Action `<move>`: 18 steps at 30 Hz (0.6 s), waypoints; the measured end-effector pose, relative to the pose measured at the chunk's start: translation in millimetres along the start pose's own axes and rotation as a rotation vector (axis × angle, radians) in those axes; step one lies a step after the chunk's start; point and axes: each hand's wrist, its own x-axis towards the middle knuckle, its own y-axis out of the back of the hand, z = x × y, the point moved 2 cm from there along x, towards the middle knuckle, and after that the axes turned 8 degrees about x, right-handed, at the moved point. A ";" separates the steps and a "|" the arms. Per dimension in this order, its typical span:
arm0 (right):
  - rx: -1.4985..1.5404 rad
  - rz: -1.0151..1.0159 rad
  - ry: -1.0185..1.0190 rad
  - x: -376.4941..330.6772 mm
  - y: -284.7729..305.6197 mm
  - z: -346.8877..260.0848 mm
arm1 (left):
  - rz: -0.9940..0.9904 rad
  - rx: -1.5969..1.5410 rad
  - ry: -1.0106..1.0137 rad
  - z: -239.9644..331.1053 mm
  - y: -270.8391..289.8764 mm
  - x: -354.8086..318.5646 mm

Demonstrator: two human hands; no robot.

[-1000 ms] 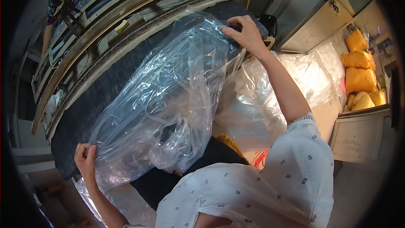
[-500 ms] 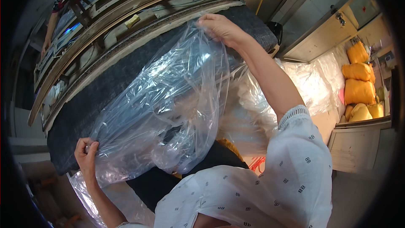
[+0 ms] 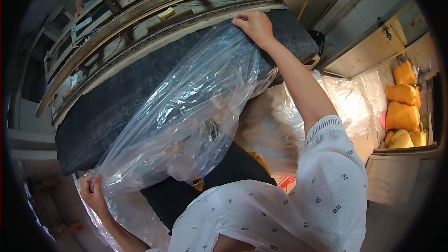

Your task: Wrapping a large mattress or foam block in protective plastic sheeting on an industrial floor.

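Note:
A large clear plastic sheet (image 3: 186,98) stretches slantwise between my hands, with loose folds hanging over my lap. At the far upper end my right hand (image 3: 255,27) pinches its edge above the dark padded surface. My left hand (image 3: 92,191) grips the opposite end low at the left, just off the near corner of that surface. Whether the plastic is a bag or a single layer I cannot tell. Under it lies the long dark-covered bench (image 3: 116,107).
Behind the bench runs a long machine frame (image 3: 154,14) with a small yellow block (image 3: 166,14) on it. Another person's hand (image 3: 79,8) shows at the far left. More clear plastic (image 3: 345,93) is heaped at the right, near stacked orange bundles (image 3: 402,94) on a shelf.
The plastic has been drawn tauter along its far edge. My left hand has moved down, and my right hand a little to the right. The other person's arm has shifted back.

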 end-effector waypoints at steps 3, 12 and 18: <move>0.091 0.011 0.082 -1.7 -13.4 -4.1 | 0.088 -0.004 -0.031 2.5 2.6 -14.1; 0.123 -0.200 0.091 -27.0 -25.0 -39.8 | 0.240 0.148 0.127 -32.8 42.3 -93.5; 0.082 -0.162 0.275 -34.0 -39.5 -49.0 | 0.123 0.138 0.278 -80.6 11.8 -144.8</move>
